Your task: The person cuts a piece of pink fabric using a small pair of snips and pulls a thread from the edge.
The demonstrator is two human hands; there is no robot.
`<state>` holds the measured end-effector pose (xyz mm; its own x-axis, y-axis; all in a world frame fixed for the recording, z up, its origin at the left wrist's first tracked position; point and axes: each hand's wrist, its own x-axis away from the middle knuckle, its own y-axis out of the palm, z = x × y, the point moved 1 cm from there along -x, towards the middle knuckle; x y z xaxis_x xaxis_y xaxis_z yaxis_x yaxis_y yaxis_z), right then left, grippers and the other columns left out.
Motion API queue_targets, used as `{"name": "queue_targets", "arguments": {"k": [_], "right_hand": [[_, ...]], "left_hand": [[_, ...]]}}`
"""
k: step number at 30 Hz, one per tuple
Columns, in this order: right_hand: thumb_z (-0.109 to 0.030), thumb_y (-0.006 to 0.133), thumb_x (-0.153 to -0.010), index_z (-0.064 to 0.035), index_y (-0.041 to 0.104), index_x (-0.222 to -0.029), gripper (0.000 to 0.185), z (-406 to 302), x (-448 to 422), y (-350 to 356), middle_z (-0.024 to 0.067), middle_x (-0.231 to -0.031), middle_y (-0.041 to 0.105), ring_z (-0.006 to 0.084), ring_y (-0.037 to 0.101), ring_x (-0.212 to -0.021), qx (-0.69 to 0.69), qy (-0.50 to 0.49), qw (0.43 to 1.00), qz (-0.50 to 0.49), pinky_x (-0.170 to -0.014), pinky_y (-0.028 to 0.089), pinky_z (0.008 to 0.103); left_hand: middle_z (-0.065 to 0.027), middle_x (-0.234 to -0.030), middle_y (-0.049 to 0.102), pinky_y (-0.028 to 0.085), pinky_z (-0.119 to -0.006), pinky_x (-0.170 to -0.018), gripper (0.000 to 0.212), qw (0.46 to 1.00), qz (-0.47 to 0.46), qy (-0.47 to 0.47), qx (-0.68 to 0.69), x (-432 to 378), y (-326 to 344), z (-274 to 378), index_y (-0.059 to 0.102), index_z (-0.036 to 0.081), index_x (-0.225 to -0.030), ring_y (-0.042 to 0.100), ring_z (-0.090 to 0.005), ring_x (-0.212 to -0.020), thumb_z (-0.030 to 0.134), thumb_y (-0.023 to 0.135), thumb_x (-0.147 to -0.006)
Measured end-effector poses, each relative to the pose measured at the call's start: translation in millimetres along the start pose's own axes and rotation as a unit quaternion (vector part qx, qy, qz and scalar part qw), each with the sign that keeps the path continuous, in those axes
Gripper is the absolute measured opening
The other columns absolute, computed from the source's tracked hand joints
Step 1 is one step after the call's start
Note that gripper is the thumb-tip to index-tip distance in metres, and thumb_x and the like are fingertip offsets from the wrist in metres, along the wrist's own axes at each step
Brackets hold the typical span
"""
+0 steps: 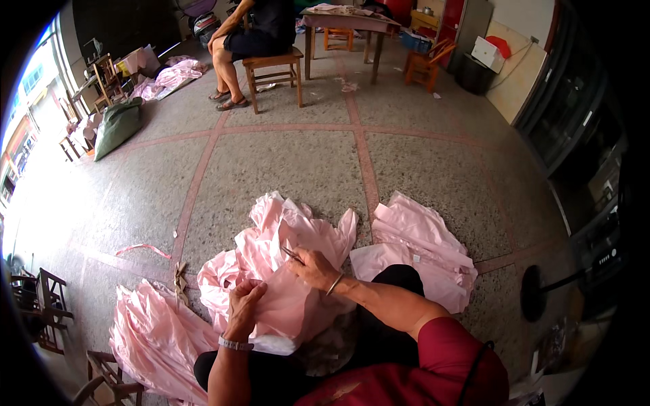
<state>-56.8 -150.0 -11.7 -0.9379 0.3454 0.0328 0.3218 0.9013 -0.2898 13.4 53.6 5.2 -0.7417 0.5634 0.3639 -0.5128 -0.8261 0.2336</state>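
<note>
Pale pink fabric point(284, 309) is spread across my lap and bunches up on the floor before me. My left hand point(245, 303) pinches an edge of it between thumb and fingers. A small pointed metal tool, perhaps thread snips point(293, 255), sticks out of my right hand point(314, 270), its tips toward the upper left over the cloth. How far its blades are apart is too small to tell. On the left lies a loose heap of pink cloth point(157, 330). To the right, flatter pink pieces point(419, 248) are stacked on the floor beside my knee.
A person point(264, 30) sits on a wooden stool point(274, 63) ahead, near a table point(350, 20). A green sack point(119, 127) and more pink cloth point(177, 76) lie at the far left. A pink strip point(143, 247) rests on the floor. A black round base point(533, 293) stands at right.
</note>
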Motion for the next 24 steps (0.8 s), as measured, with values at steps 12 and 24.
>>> {"name": "queue_targets", "arguments": {"k": [12, 24], "right_hand": [[-0.025, 0.061, -0.088, 0.0021, 0.061, -0.088, 0.027, -1.7, -0.2, -0.4, 0.0164, -0.064, 0.061, 0.0283, 0.062, -0.058, 0.012, -0.049, 0.998, 0.027, -0.056, 0.046, 0.0403], [-0.021, 0.060, -0.093, 0.0000, 0.059, -0.097, 0.021, -0.1, 2.4, -0.9, 0.0017, -0.068, 0.058, 0.0087, 0.054, -0.056, 0.012, 0.014, 1.000, -0.013, -0.052, 0.044, 0.0277]], "left_hand": [[0.0024, -0.073, 0.062, 0.045, -0.021, -0.058, 0.011, 0.999, -0.022, 0.005, 0.023, -1.8, -4.3, -5.8, 0.067, 0.004, -0.085, 0.054, -0.0059, -0.062, 0.015, 0.070, -0.087], [-0.0001, -0.076, 0.064, 0.047, -0.021, -0.059, 0.016, 0.999, -0.024, 0.010, -0.025, 8.1, -0.7, 8.4, 0.066, 0.002, -0.086, 0.058, -0.0070, -0.064, 0.018, 0.070, -0.089]]}}
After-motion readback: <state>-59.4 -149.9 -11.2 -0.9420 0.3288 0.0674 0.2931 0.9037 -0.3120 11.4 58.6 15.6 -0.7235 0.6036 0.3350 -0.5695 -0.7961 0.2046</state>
